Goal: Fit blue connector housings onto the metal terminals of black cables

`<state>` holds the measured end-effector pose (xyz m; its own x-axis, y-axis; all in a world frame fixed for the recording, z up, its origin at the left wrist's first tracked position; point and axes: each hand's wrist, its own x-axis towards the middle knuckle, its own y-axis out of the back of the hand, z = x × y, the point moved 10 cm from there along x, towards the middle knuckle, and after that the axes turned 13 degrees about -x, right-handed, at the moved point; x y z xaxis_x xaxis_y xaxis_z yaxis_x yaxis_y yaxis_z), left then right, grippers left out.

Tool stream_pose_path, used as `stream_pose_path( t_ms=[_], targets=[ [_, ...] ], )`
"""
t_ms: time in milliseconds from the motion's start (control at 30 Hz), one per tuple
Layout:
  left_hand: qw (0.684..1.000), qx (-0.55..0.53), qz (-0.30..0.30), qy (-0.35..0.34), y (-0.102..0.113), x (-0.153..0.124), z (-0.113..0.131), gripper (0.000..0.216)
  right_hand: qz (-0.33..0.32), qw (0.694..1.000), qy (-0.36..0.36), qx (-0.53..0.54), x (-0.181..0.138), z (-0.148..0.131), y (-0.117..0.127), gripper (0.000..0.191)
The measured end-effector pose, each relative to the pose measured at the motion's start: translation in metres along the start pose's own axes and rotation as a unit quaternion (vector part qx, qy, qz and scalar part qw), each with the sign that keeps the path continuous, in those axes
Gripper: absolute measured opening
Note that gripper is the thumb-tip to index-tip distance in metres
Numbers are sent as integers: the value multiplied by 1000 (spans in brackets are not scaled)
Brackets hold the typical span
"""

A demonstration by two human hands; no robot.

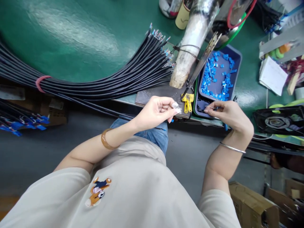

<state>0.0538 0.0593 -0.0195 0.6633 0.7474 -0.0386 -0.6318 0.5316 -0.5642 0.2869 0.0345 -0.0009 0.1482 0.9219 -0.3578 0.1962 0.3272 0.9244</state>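
Note:
My left hand (155, 111) is closed in a pinch at the bench edge, its taped fingertips gripping the end of a black cable (133, 117) with a small blue part beside them. My right hand (228, 115) is closed too, pinching a thin wire over the near end of the dark blue tray (237, 60). That tray holds several small blue connectors (215, 79). A thick bundle of black cables (106, 80) tied with a red band sweeps across the green bench (78, 38) from the left, its stripped ends fanning out near the tray.
A yellow-handled tool (188, 102) and a long metal blade lie between my hands. A tape-wrapped pipe (190, 47) rises behind it. A black fan (277, 122) and white papers (272, 76) sit right. Finished cables with blue ends (21, 122) lie left. Cardboard boxes (254, 205) stand below.

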Motion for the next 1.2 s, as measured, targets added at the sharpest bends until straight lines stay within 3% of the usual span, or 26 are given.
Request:
stream_pose_path(
  t_ms=[100,200,300,367,433,500,633,867,1100,1200],
  targets=[
    [998,27,44,-19,10,-1,-2,14,38,999,-16,14,-4,3,4,25],
    [994,50,82,-48,17,-1,-3,15,172,983,-59,25,-21,6,22,14],
    [990,87,84,-75,15,-1,2,13,353,926,-78,110,-56,-5,41,10],
    [988,110,72,-85,11,0,8,13,419,880,-57,215,-75,-21,38,10],
    [988,122,53,-79,7,0,12,15,406,864,-13,299,-78,-45,23,6],
    [990,124,32,-55,4,1,13,19,349,871,23,346,-69,-70,3,7],
    [994,105,9,-10,2,1,11,27,275,861,57,423,-49,-94,-28,12],
    [997,80,4,18,2,2,3,32,268,844,49,462,-44,-99,-36,5],
    [995,91,8,-38,6,0,2,26,269,857,18,439,-45,-99,-41,12],
    [993,102,9,-55,6,-1,5,24,278,848,26,451,-45,-97,-39,9]
  ],
)
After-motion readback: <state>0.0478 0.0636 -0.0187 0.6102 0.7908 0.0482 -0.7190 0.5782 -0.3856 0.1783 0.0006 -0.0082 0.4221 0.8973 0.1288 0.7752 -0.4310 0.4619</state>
